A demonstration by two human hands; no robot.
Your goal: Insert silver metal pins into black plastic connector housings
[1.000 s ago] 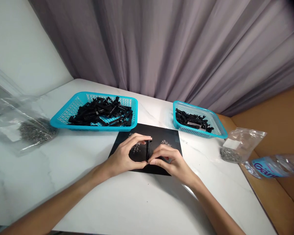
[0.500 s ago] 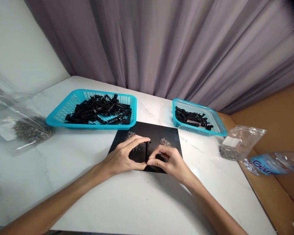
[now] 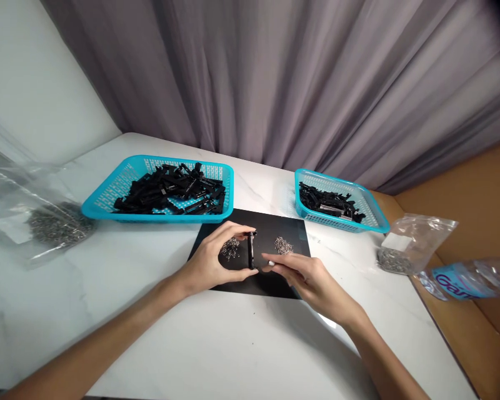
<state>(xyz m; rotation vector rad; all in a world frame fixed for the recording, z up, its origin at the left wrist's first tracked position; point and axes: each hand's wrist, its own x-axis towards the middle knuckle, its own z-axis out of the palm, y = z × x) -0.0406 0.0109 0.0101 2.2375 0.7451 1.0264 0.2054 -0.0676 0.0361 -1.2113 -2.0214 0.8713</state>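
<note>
My left hand [image 3: 208,261] grips a slim black plastic part [image 3: 250,250] by its two ends, thumb below and fingers above. The part stands roughly upright above a black mat [image 3: 266,286]. Just to its right, my right hand [image 3: 316,283] has thumb and forefinger brought together, a small gap from the part. A tiny pale spot shows at those fingertips; whether it is a nail or a held piece I cannot make out. Two small heaps of shiny metal pieces lie on the mat, a left heap [image 3: 231,248] behind my left hand and a right heap [image 3: 283,245] beyond my right hand.
A larger blue basket [image 3: 158,218] of black plastic parts stands at the back left, a smaller blue basket [image 3: 377,214] of similar parts at the back right. Clear bags of metal pieces lie far left [image 3: 58,225] and right [image 3: 394,260], beside a plastic bottle [image 3: 462,282].
My right hand has drawn back to the right, off the lower end of the black part. My left hand still holds the part, now slightly higher and turned a little.
</note>
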